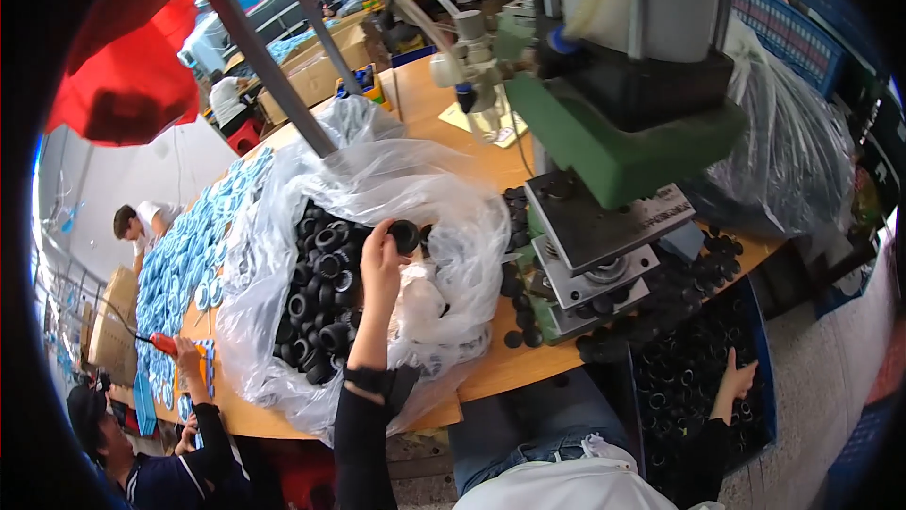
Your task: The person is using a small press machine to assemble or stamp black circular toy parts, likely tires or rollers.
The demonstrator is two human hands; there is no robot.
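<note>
Over the clear plastic bag (396, 163), by its heap of black rings (319, 321), my left hand (379, 265) pinches one round part (404, 237), forearm stretched forward; I judge this a picking-up step, and the next move calls for a steady pinch while clearing the bag's loose folds. Right of that stands the green press (623, 137). Farther right, my right hand (738, 380) hangs over the blue bin (771, 373) of dark rings (675, 364), fingers loosely spread, nothing visible in it.
</note>
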